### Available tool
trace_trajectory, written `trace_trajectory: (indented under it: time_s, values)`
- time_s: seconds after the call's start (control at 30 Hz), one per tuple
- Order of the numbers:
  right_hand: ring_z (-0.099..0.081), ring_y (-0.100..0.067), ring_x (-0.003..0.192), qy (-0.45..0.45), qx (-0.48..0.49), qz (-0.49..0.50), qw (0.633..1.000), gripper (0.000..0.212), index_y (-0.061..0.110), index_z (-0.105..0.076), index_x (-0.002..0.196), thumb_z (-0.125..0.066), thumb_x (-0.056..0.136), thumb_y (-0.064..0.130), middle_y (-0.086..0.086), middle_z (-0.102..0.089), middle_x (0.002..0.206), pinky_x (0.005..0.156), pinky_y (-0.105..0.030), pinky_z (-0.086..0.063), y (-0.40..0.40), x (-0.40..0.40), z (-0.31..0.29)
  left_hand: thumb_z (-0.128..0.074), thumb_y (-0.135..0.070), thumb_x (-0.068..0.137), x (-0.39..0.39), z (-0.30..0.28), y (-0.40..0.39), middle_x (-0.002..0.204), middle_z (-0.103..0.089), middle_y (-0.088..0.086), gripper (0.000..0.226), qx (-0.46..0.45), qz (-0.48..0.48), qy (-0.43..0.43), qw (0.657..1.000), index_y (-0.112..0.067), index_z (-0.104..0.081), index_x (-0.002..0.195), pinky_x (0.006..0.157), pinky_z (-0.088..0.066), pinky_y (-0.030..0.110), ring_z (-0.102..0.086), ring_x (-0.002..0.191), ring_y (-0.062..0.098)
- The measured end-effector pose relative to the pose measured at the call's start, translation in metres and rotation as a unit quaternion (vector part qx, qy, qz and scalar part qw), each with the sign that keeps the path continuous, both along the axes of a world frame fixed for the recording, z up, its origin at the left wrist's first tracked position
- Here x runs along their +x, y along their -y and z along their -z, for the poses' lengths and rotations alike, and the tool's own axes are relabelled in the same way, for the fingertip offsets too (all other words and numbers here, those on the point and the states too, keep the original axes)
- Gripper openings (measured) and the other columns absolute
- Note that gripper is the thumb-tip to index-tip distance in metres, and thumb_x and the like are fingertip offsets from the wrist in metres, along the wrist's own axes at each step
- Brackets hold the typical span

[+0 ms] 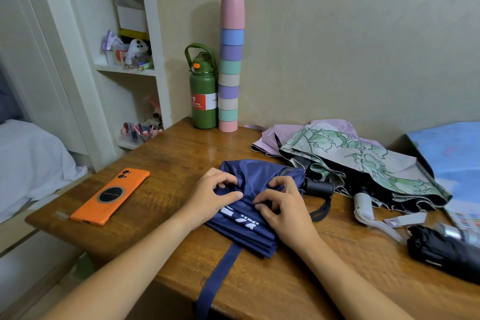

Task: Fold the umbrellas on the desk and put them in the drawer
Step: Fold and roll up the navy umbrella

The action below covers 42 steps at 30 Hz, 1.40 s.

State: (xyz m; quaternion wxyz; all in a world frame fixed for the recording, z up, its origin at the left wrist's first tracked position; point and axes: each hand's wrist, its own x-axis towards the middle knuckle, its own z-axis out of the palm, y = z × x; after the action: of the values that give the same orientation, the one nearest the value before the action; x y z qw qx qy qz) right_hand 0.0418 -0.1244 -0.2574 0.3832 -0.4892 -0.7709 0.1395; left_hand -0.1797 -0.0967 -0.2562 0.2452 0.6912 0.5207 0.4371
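Observation:
A navy blue umbrella lies collapsed in the middle of the wooden desk, its black handle pointing right and its strap hanging over the front edge. My left hand pinches a fold of its canopy on the left. My right hand pinches the fabric just beside it. To the right lie a green floral umbrella with a white handle, a lilac umbrella behind it, and a folded black umbrella at the right edge. No drawer is in view.
An orange phone lies on the desk's left side. A green bottle and a tall stack of pastel cups stand at the back by the wall. A blue bag sits at far right. Shelves stand left of the desk.

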Motion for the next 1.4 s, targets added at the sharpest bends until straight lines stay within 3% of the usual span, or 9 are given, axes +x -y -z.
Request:
trace_trajectory:
  time_s: [0.17, 0.37, 0.47, 0.53, 0.6, 0.73, 0.93, 1.27, 1.4]
  values:
    - [-0.058, -0.009, 0.082, -0.012, -0.005, 0.003, 1.0, 0.015, 0.033, -0.075, 0.09, -0.078, 0.088, 0.019, 0.012, -0.034, 0.138, 0.086, -0.011, -0.04, 0.0, 0.0, 0.0, -0.084, -0.023, 0.084, -0.001, -0.004, 0.001, 0.115, -0.055, -0.002, 0.045, -0.038, 0.026, 0.02, 0.999, -0.034, -0.065, 0.124, 0.085, -0.036, 0.003, -0.054, 0.103, 0.01]
    - [-0.064, -0.006, 0.077, -0.034, -0.052, -0.01, 0.998, 0.024, 0.035, -0.069, 0.096, -0.075, 0.088, 0.013, 0.013, -0.022, 0.153, 0.081, -0.008, -0.044, 0.003, -0.001, -0.005, -0.073, -0.026, 0.095, -0.001, -0.01, 0.0, 0.111, -0.06, 0.002, 0.009, -0.087, 0.032, 0.07, 0.993, -0.019, -0.077, 0.099, 0.082, -0.041, 0.007, -0.057, 0.089, -0.002]
    - [-0.063, -0.011, 0.07, -0.136, -0.06, 0.021, 0.989, 0.035, 0.026, -0.053, 0.109, -0.067, 0.086, 0.003, 0.002, -0.046, 0.137, 0.071, -0.017, -0.05, 0.002, -0.002, -0.006, -0.074, -0.022, 0.094, -0.001, -0.009, 0.0, 0.098, -0.06, 0.002, 0.009, -0.093, 0.016, 0.114, 0.989, -0.013, -0.074, 0.091, 0.083, -0.043, 0.02, -0.055, 0.082, 0.005]
    - [-0.067, -0.012, 0.069, -0.232, -0.096, 0.062, 0.966, 0.037, 0.025, -0.045, 0.111, -0.059, 0.087, 0.001, -0.009, -0.067, 0.103, 0.069, -0.027, -0.053, 0.002, -0.001, -0.009, -0.072, -0.019, 0.095, -0.002, -0.01, 0.001, 0.094, -0.063, 0.005, 0.011, -0.099, 0.015, 0.164, 0.981, -0.014, -0.072, 0.085, 0.085, -0.045, 0.026, -0.058, 0.084, 0.009]
    - [-0.067, -0.013, 0.063, -0.27, -0.124, 0.071, 0.952, 0.035, 0.023, -0.045, 0.112, -0.054, 0.089, -0.001, -0.011, -0.072, 0.078, 0.069, -0.033, -0.053, 0.002, 0.002, -0.011, -0.067, -0.016, 0.098, -0.002, -0.012, 0.004, 0.088, -0.07, 0.001, 0.02, -0.102, 0.027, 0.208, 0.972, -0.022, -0.071, 0.079, 0.083, -0.047, 0.028, -0.064, 0.084, 0.01]
    - [-0.057, -0.023, 0.047, -0.373, -0.173, 0.005, 0.911, 0.031, 0.016, -0.046, 0.119, -0.053, 0.095, -0.002, -0.004, -0.07, 0.112, 0.048, -0.029, -0.043, 0.003, 0.003, -0.018, -0.064, -0.014, 0.099, -0.006, -0.014, 0.007, 0.09, -0.073, -0.002, 0.017, -0.102, 0.047, 0.224, 0.968, -0.018, -0.069, 0.084, 0.082, -0.049, 0.03, -0.067, 0.086, 0.013]
    - [-0.042, -0.016, 0.037, -0.399, -0.234, -0.048, 0.885, 0.039, 0.008, -0.046, 0.129, -0.066, 0.097, 0.012, 0.004, -0.061, 0.058, 0.041, -0.02, -0.033, 0.006, -0.003, -0.018, -0.062, -0.026, 0.102, -0.009, -0.011, 0.005, 0.083, -0.061, 0.0, 0.023, -0.094, 0.053, 0.245, 0.964, -0.018, -0.062, 0.08, 0.083, -0.042, 0.035, -0.057, 0.083, 0.015]
    - [-0.028, -0.007, 0.048, -0.502, -0.294, -0.069, 0.81, 0.045, 0.01, -0.05, 0.125, -0.073, 0.088, 0.0, 0.006, -0.046, 0.061, 0.044, -0.018, -0.026, -0.001, -0.002, -0.019, -0.073, -0.028, 0.094, -0.013, -0.006, 0.002, 0.097, -0.074, 0.004, 0.018, -0.083, 0.027, 0.275, 0.957, -0.011, -0.069, 0.094, 0.092, -0.05, 0.037, -0.067, 0.093, 0.016]
    - [-0.02, -0.012, 0.054, -0.507, -0.329, -0.121, 0.787, 0.035, 0.014, -0.05, 0.093, -0.082, 0.081, 0.01, -0.002, -0.022, 0.071, 0.047, -0.021, -0.023, -0.002, 0.002, -0.019, -0.078, -0.042, 0.082, -0.014, -0.006, 0.001, 0.096, -0.072, 0.002, 0.022, -0.078, 0.028, 0.28, 0.957, -0.022, -0.07, 0.084, 0.091, -0.05, 0.036, -0.066, 0.093, 0.016]
